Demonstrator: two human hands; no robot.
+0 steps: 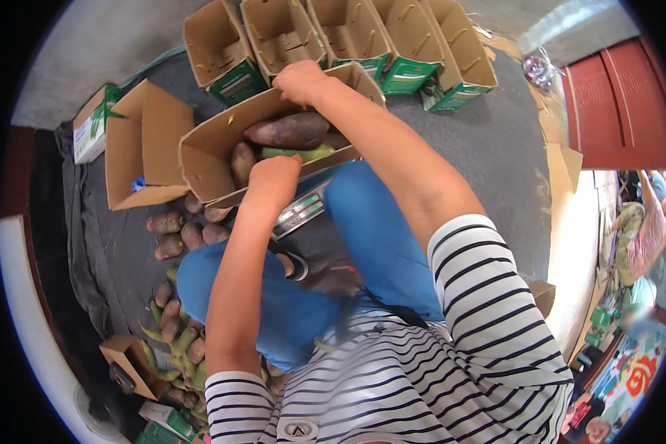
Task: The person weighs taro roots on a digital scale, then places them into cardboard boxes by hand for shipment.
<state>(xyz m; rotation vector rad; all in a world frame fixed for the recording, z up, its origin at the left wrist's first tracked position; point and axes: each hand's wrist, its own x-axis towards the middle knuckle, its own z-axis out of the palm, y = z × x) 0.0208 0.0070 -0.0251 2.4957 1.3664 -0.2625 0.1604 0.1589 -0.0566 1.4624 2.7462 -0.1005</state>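
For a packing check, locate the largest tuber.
Head view, left of centre: the large purple tuber lies in the brown cardboard box, between left hand and right hand.

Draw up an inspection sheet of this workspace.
Surface: dark grey floor covering, creased at the picture's left.
Job's things: open brown cardboard box holding large reddish-brown tubers and a long green vegetable; five open boxes with green printed panels lined up beyond.
Clutter: loose reddish-brown tubers on the floor, mixed with green vegetables lower left.
Grippers: bare left hand at the box's near rim, bare right hand at its far rim.
Cables: nothing seen.
Surroundings: red panelled surface at picture right.
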